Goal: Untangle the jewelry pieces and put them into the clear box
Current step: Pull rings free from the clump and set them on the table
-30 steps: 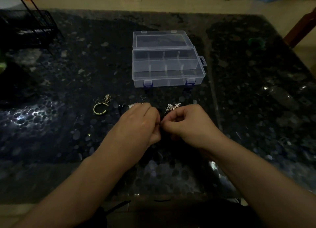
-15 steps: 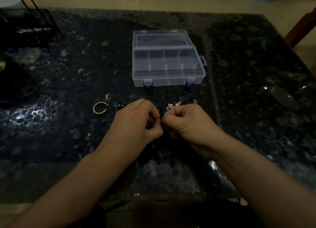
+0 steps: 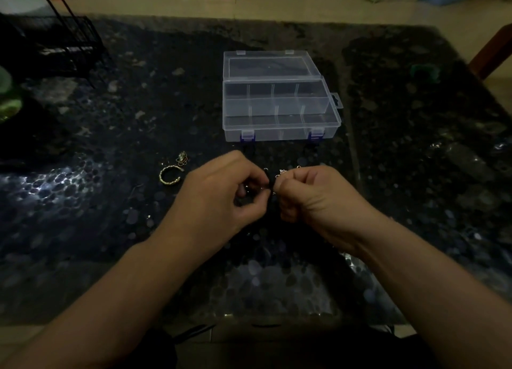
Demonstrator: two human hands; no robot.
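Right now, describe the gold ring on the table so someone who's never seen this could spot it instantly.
Start at the open clear box in the middle of the dark table and come toward the person, past its near left corner. Left of the left hand lies the gold ring, flat on the table. It is a thick, open-ended band, larger and rounder than the small tangled gold piece just beyond it.

Two bare forearms enter from bottom edge, no sleeves in view up to frame border; left hand (image 3: 221, 197) bare, no ring, no glove, no watch or band at wrist; right hand (image 3: 313, 199) likewise bare, no ring visible on knuckles facing camera, wrist plain; fingernails mostly hidden or too dim to judge; tendon lines and knuckle creases show on back of right hand; dark clothing, maybe lap or shirt hem, at bottom centre, detail lost in gloom
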